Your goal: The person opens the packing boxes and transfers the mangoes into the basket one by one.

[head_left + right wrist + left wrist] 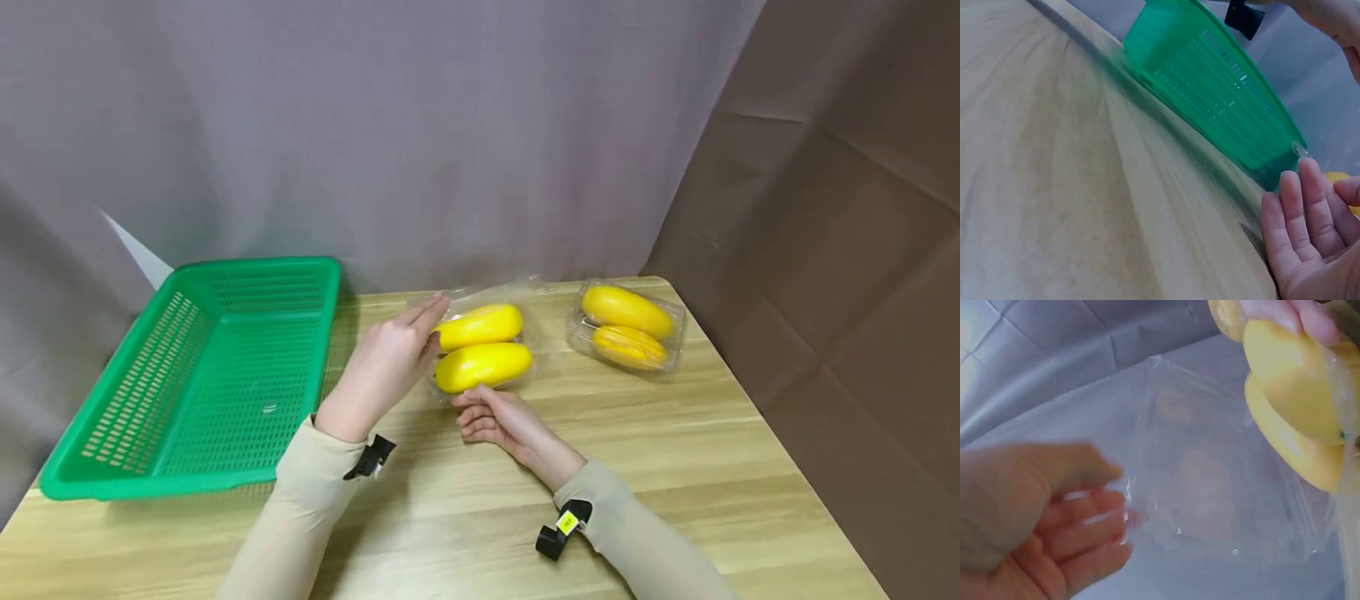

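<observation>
Two long, smooth yellow fruits [483, 367] lie side by side in a clear plastic box at the middle of the table. The box's see-through lid [1210, 462] stands raised in the left wrist view. My left hand [390, 354] is at the box's left side, fingers extended and overlapping the lid's edge in the left wrist view. At the front edge of the box is my right hand [506, 421], palm turned inward and fingers loosely bent in the head view. In the right wrist view, its fingertips [1307, 167] are right at a clear plastic corner.
A green slotted basket [324, 333] stands on the left of the wooden table [637, 467]. To the right sits another clear box [678, 333] with two yellow fruits [626, 310]. Grey cloth [465, 142] hangs behind, brown cloth [840, 250] on the right.
</observation>
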Demonstrator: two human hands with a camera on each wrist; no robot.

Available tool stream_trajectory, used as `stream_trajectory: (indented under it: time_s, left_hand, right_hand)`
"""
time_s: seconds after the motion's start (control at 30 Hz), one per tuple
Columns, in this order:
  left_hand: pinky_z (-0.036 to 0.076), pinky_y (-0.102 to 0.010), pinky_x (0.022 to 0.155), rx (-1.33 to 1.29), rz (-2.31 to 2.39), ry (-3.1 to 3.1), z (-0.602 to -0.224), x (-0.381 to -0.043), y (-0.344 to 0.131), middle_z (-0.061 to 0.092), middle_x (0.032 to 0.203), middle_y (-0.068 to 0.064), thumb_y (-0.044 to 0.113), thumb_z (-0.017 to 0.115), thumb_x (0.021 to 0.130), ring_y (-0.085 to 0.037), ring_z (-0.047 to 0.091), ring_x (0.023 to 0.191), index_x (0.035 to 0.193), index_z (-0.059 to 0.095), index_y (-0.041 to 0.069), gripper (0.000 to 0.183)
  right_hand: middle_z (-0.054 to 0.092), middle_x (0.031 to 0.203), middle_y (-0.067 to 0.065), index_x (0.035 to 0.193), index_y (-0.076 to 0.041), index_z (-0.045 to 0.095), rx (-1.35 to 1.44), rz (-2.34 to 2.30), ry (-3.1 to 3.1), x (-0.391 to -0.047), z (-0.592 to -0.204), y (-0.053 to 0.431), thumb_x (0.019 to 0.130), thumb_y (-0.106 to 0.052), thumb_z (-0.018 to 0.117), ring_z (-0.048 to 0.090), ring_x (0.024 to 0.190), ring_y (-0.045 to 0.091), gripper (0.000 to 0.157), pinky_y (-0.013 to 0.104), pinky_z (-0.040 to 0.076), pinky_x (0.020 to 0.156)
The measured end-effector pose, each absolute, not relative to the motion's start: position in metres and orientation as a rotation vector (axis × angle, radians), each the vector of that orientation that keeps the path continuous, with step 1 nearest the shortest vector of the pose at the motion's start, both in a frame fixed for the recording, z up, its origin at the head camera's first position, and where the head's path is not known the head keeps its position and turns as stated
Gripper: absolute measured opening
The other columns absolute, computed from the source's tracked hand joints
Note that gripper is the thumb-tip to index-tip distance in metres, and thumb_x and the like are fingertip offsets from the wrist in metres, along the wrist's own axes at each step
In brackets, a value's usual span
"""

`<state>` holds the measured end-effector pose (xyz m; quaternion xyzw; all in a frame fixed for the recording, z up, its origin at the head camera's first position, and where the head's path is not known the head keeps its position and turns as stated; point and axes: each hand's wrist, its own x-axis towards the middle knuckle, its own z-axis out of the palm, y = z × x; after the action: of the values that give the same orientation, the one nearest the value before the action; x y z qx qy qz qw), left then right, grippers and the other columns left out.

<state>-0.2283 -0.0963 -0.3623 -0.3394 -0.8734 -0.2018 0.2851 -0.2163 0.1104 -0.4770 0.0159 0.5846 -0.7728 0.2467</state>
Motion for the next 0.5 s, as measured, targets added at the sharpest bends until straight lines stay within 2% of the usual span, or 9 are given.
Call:
stream_trajectory:
  time_s: [0.1,0.13,0.27,0.5]
  left_hand:
    - [0.061,-0.041,0.069,-0.774,-0.552,-2.342,-0.366,-0.229,-0.095,0.067,0.126,-0.019,-0.003,0.069,0.091,-0.035,0.072,0.091,0.127,0.065,-0.005,0.037]
    - [0.061,-0.043,0.071,-0.726,-0.563,-2.344,-0.368,-0.23,-0.095,0.068,0.124,-0.019,-0.004,0.069,0.091,-0.036,0.072,0.093,0.125,0.067,-0.005,0.034]
    - [0.061,-0.047,0.073,-0.595,-0.62,-2.312,-0.375,-0.235,-0.095,0.069,0.121,-0.019,0.0,0.067,0.094,-0.037,0.072,0.096,0.122,0.069,-0.004,0.028]
    - [0.06,-0.049,0.08,-0.476,-0.811,-2.161,-0.376,-0.261,-0.085,0.069,0.117,-0.024,0.004,0.062,0.1,-0.039,0.071,0.096,0.126,0.066,-0.007,0.029]
  right_hand:
    - [0.07,0.076,0.0,0.13,0.012,0.06,0.001,-2.075,1.587,-0.216,-0.48,0.111,0.103,-0.022,0.051,0.068,0.066,0.011,0.044,0.027,0.06,0.069]
    - [0.07,0.076,0.0,0.133,0.012,0.057,-0.018,-2.061,1.588,-0.216,-0.48,0.11,0.104,-0.023,0.052,0.069,0.067,0.011,0.046,0.027,0.06,0.07]
    - [0.071,0.077,0.001,0.134,0.011,0.057,-0.047,-2.042,1.601,-0.215,-0.481,0.111,0.103,-0.025,0.054,0.069,0.069,0.011,0.048,0.028,0.06,0.072]
    - [0.071,0.077,0.002,0.132,0.01,0.06,-0.038,-2.026,1.628,-0.215,-0.476,0.113,0.103,-0.023,0.055,0.069,0.07,0.013,0.044,0.028,0.061,0.072]
